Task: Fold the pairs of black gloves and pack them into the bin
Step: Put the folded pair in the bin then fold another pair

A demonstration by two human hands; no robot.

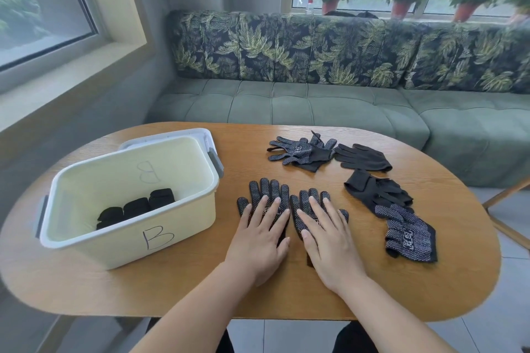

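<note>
Centre frame: left hand [259,241] and right hand [329,241], fingers straight, gripping nothing, press flat on two dotted gloves [266,192], covering their cuffs. Bin [120,246] wall partly hides three folded bundles [134,208].

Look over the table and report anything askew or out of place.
Nothing damaged or spilled. The loose gloves on the right lie in overlapping, crooked heaps. The pair under the left hand and right hand lies flat; the folded bundles sit in a row in the bin.
</note>
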